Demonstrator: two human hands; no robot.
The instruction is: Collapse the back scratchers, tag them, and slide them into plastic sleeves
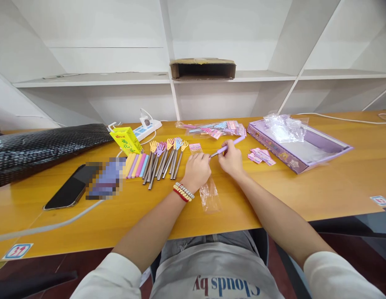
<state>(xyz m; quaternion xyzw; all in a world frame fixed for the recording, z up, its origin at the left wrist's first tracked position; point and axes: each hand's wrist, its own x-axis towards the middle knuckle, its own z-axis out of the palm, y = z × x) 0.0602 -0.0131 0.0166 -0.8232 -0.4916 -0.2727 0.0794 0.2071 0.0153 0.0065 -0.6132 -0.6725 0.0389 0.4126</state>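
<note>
From the head view, your right hand (230, 160) is pinching a slim stick with a lavender sleeve and bare metal end (222, 150), which sits between your hands, metal toward the left one. Your left hand (197, 168) is curled over the top of a long clear plastic sleeve (211, 198); I can't tell exactly what those fingers grip, they're hidden.

Main risk imo: that thin film. If the metal end goes in crooked, it could snag or split the side, and if your left fingers are squashing the mouth shut, the film might just bunch up. A slack right pinch could let the stick twist too.

Also watch the pink printed card (195, 147) just beyond your left hand, since a knuckle could shove it away. The loose metal sticks with colourful claw-shaped ends (163, 163), left of your left hand, look like they'd roll if your forearm swung into them. Pink-and-purple cards (261, 156) right of your right hand could scatter from a careless elbow.
</note>
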